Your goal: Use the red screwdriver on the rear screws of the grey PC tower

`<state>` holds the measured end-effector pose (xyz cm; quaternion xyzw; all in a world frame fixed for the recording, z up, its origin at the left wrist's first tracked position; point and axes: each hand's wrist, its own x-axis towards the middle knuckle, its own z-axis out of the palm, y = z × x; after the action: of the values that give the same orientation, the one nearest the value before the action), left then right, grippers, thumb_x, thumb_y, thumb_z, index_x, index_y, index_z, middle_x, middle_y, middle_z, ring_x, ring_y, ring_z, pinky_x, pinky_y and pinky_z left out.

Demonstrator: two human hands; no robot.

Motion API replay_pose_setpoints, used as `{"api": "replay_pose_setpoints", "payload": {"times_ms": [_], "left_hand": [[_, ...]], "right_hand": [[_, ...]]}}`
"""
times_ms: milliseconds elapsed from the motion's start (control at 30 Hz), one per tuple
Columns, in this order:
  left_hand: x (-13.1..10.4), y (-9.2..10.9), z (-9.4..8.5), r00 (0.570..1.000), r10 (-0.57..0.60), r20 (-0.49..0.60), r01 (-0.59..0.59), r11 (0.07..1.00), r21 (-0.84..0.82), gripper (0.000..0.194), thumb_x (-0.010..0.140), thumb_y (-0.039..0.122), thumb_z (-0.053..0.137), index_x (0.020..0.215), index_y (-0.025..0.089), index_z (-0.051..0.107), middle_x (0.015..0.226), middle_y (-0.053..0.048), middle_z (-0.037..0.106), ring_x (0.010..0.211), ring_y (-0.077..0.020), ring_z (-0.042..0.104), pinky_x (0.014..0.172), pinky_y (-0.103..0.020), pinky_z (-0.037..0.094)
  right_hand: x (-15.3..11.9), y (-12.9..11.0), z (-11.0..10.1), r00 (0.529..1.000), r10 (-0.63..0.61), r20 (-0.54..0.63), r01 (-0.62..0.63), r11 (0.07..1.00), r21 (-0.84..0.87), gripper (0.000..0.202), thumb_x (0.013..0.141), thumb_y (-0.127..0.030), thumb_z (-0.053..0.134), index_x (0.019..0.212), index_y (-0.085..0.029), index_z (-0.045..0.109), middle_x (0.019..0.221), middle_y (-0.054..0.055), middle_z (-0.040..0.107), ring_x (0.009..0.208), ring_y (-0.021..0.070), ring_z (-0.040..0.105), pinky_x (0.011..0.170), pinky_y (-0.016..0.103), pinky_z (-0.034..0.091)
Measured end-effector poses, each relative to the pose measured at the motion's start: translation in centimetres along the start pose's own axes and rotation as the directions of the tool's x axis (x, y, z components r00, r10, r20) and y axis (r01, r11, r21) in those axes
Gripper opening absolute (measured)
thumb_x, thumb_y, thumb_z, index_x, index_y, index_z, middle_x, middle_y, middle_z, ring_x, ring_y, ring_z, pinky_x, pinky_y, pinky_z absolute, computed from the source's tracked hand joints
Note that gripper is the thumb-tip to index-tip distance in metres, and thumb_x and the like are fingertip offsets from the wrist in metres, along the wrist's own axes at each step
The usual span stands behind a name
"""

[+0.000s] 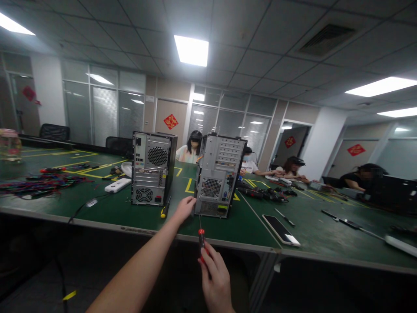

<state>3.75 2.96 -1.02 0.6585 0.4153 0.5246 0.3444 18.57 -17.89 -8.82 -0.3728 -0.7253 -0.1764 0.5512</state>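
Two computer cases stand upright on the green table with their rear panels facing me. Against the lower left edge of the right case (213, 174) rests my left hand (186, 207), its fingers closed around that edge. My right hand (215, 274) grips a red and black screwdriver (201, 238), whose thin shaft points up to the bottom edge of the same case. The left case (150, 169) stands a little apart, with a yellow and black screwdriver (165, 210) lying by its lower right corner.
A phone (280, 230) and a small tool (285, 217) lie to the right on the table (241, 230). Black cables (265, 191) sit behind them. At left are a white device (117, 185) and tangled wires (35, 184). Several people sit across the table.
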Motion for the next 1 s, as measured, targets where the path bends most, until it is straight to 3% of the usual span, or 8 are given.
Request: {"api": "replay_pose_setpoints", "payload": {"times_ms": [167, 300, 367, 467, 633, 767, 900, 1000], "left_hand": [[0.1, -0.4, 0.1, 1.0, 0.015, 0.005, -0.015, 1.0, -0.006, 0.033, 0.087, 0.047, 0.05, 0.074, 0.02, 0.062, 0.077, -0.003, 0.067, 0.075, -0.0192, 0.06, 0.073, -0.029, 0.044], [0.3, -0.7, 0.2, 1.0, 0.023, -0.004, -0.023, 1.0, -0.009, 0.033, 0.087, 0.047, 0.051, 0.072, 0.019, 0.062, 0.073, -0.003, 0.065, 0.074, -0.0188, 0.059, 0.072, -0.029, 0.044], [0.3, -0.6, 0.2, 1.0, 0.027, -0.004, -0.027, 1.0, -0.014, 0.033, 0.087, 0.046, 0.051, 0.072, 0.019, 0.062, 0.073, -0.003, 0.065, 0.074, -0.0189, 0.059, 0.072, -0.029, 0.045], [0.2, -0.5, 0.1, 1.0, 0.028, 0.002, -0.028, 0.999, -0.021, 0.032, 0.087, 0.046, 0.051, 0.072, 0.019, 0.062, 0.073, -0.003, 0.065, 0.074, -0.0191, 0.059, 0.072, -0.03, 0.045], [0.1, -0.1, 0.0, 1.0, 0.02, -0.002, -0.019, 1.0, 0.008, 0.032, 0.087, 0.046, 0.05, 0.071, 0.019, 0.06, 0.072, -0.002, 0.064, 0.075, -0.0188, 0.059, 0.072, -0.029, 0.045], [0.0, 0.1, 0.0, 1.0, 0.02, -0.001, -0.02, 1.0, 0.01, 0.033, 0.087, 0.046, 0.05, 0.072, 0.019, 0.06, 0.072, -0.003, 0.064, 0.075, -0.0191, 0.059, 0.071, -0.029, 0.044], [0.0, 0.0, 0.0, 1.0, 0.018, -0.004, -0.018, 1.0, 0.014, 0.032, 0.087, 0.045, 0.05, 0.071, 0.019, 0.06, 0.071, -0.003, 0.063, 0.074, -0.0189, 0.059, 0.07, -0.029, 0.044], [0.2, -0.1, 0.0, 1.0, 0.012, 0.005, -0.012, 1.0, 0.027, 0.032, 0.087, 0.045, 0.05, 0.072, 0.019, 0.061, 0.073, -0.002, 0.064, 0.074, -0.0185, 0.058, 0.07, -0.029, 0.044]], "right_hand": [[-0.2, 0.3, 0.1, 0.997, -0.012, 0.073, 0.016, 0.999, -0.048, 0.054, 0.098, -0.004, 0.052, 0.144, -0.029, 0.061, 0.138, 0.011, 0.07, 0.103, 0.0226, 0.075, 0.084, 0.041, 0.066], [-0.3, 0.1, 0.3, 0.999, -0.018, 0.049, 0.018, 1.0, -0.013, 0.051, 0.099, -0.003, 0.048, 0.145, -0.023, 0.059, 0.141, 0.014, 0.067, 0.122, 0.0232, 0.071, 0.096, 0.039, 0.064], [-0.1, -0.3, 0.4, 0.999, 0.036, 0.025, -0.036, 0.999, -0.003, 0.043, 0.1, -0.007, 0.052, 0.138, -0.021, 0.064, 0.145, 0.015, 0.064, 0.13, 0.0246, 0.066, 0.102, 0.038, 0.061], [0.3, -0.9, 0.3, 0.987, 0.161, -0.005, -0.161, 0.986, 0.038, 0.026, 0.1, -0.019, 0.06, 0.122, -0.022, 0.072, 0.143, 0.015, 0.063, 0.124, 0.025, 0.069, 0.095, 0.033, 0.063], [1.1, -0.9, 0.5, 0.944, 0.329, -0.012, -0.327, 0.942, 0.077, 0.023, 0.098, -0.029, 0.063, 0.119, -0.023, 0.073, 0.127, 0.013, 0.071, 0.116, 0.025, 0.072, 0.097, 0.037, 0.06], [2.4, -1.2, 0.9, 0.831, 0.555, 0.039, -0.553, 0.817, 0.163, 0.032, 0.094, -0.042, 0.066, 0.117, -0.019, 0.068, 0.114, 0.012, 0.075, 0.102, 0.0249, 0.074, 0.092, 0.037, 0.06], [3.7, -1.9, 1.3, 0.674, 0.73, 0.113, -0.725, 0.625, 0.29, 0.043, 0.091, -0.057, 0.066, 0.111, -0.018, 0.062, 0.088, 0.006, 0.075, 0.075, 0.0202, 0.072, 0.069, 0.029, 0.057], [4.1, -2.1, 2.0, 0.604, 0.783, 0.15, -0.767, 0.52, 0.376, 0.045, 0.091, -0.06, 0.065, 0.111, -0.02, 0.059, 0.069, -0.003, 0.066, 0.05, 0.0137, 0.058, 0.049, 0.024, 0.046]]}}
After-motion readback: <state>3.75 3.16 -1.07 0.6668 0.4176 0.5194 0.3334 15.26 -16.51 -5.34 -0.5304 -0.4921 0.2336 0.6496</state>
